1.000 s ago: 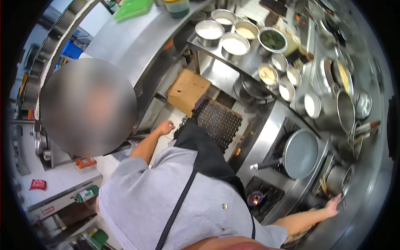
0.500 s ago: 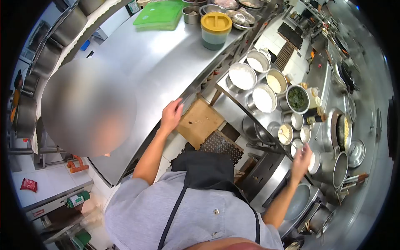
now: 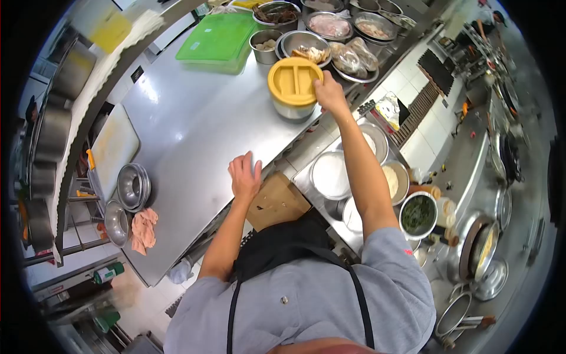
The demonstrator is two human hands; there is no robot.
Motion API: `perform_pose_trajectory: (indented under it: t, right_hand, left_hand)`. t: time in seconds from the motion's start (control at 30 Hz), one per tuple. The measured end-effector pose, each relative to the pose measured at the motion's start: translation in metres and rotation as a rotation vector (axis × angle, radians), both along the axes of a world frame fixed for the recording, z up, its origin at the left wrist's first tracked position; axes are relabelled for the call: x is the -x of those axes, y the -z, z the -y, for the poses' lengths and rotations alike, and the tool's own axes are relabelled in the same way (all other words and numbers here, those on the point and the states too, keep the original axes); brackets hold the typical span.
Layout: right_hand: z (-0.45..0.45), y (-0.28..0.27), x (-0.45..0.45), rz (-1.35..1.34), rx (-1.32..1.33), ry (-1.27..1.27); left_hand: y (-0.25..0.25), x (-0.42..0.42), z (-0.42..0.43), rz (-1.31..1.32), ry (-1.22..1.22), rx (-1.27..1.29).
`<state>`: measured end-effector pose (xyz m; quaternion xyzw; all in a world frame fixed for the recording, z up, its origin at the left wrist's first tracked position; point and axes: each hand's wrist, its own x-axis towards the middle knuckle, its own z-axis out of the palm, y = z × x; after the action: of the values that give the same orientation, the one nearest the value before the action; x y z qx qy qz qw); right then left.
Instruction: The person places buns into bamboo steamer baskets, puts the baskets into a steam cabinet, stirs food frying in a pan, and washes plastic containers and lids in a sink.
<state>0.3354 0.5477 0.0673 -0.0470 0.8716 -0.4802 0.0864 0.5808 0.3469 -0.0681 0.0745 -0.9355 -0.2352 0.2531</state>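
My right hand [image 3: 330, 93] has its fingers closed on the rim of a round container with a yellow lid [image 3: 293, 82], which stands on the steel counter [image 3: 183, 141]. My left hand [image 3: 245, 176] is over the counter's near edge, fingers apart and holding nothing. A green-lidded box [image 3: 217, 42] lies to the left of the container. Behind the container are a bowl of food [image 3: 306, 47], a small metal pot [image 3: 265, 46] and plastic-wrapped food [image 3: 355, 57].
At the left are a white cutting board [image 3: 118, 147], stacked metal bowls [image 3: 134, 187] and a pink cloth [image 3: 143, 231]. Pots of white contents [image 3: 331, 175] and a bowl of greens [image 3: 418, 213] stand at the right. A cardboard piece [image 3: 277, 202] lies below the counter edge.
The view has swung towards the counter. My right hand has moved from the pots at the right to the yellow-lidded container. The blurred round shape at the left is gone.
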Motion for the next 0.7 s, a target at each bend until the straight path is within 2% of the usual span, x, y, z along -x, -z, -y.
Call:
perform_pose_trajectory:
  t: [0.1,0.17,0.2,0.27,0.33,0.4,0.43,0.53,0.6,0.7]
  right_hand:
    - [0.007,0.003,0.011,0.031,0.051,-0.058]
    - [0.012,-0.004,0.015,0.176,0.086,-0.103]
    - [0.012,0.006,0.017,0.185,0.086,-0.123]
    - [0.014,0.027,0.029,-0.007,0.074,-0.122]
    - [0.015,0.023,0.029,0.016,0.112,-0.123]
    - [0.005,0.026,0.021,0.062,0.122,-0.103]
    - [0.0,0.027,0.017,0.085,0.126,-0.093]
    - [-0.037,0.032,-0.004,-0.1,0.217,-0.03]
    - [-0.071,0.025,-0.026,-0.082,0.177,0.015]
    - [-0.099,0.017,-0.06,0.034,0.107,0.077]
  left_hand:
    - [-0.001,0.027,0.0,-0.004,-0.093,0.011]
    - [-0.02,0.057,0.002,0.042,-0.22,-0.682]
    - [-0.035,0.081,0.01,0.006,-0.23,-0.624]
    - [-0.053,0.161,0.051,0.004,-0.247,-0.595]
    - [-0.06,0.242,0.094,0.002,-0.305,-0.845]
    - [-0.047,0.332,0.144,0.098,-0.539,-1.314]
    - [-0.036,0.353,0.164,0.072,-0.518,-1.317]
    - [0.008,0.395,0.189,0.035,-0.448,-1.434]
    - [0.024,0.395,0.206,-0.08,-0.458,-1.531]
    - [0.007,0.369,0.205,-0.108,-0.502,-1.51]
